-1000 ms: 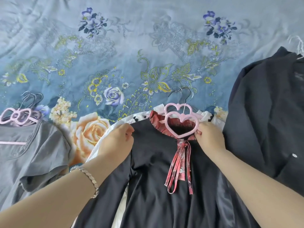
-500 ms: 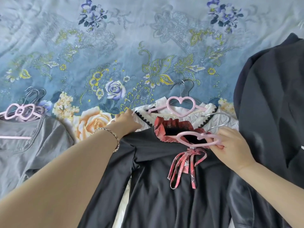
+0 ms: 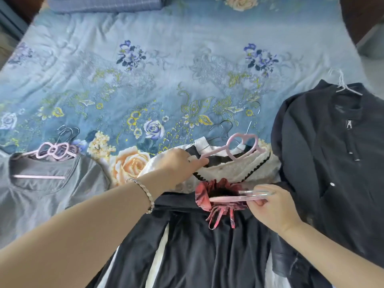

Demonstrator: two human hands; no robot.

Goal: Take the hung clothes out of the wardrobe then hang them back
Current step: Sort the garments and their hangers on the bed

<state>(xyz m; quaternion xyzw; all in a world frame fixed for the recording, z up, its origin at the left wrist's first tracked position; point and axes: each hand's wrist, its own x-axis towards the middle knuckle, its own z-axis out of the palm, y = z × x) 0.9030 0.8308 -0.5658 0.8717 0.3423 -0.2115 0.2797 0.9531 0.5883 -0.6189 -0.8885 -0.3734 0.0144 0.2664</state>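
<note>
A black dress (image 3: pixel 193 246) with a red frilled collar (image 3: pixel 204 189) and red ribbon lies on the bed in front of me. My right hand (image 3: pixel 272 210) pinches a pink hanger (image 3: pixel 232 198) that lies flat across the collar opening. Beneath it lies a white garment (image 3: pixel 226 170) with black zigzag trim. My left hand (image 3: pixel 178 165) grips the left arm of a second pink heart-shaped hanger (image 3: pixel 241 146), lifted above the white garment.
A grey top (image 3: pixel 41 183) on a pink bow hanger (image 3: pixel 55 150) lies at the left. A dark jacket (image 3: pixel 332 163) on a white hanger (image 3: pixel 342 86) lies at the right. The blue floral bedspread (image 3: pixel 166 69) stretches behind, with a folded blue blanket (image 3: pixel 104 3) at the far edge.
My left hand left the dress shoulder and took hold of the heart hanger on the white garment. The right hand drew its hanger and the dress nearer. The camera tilted up.
</note>
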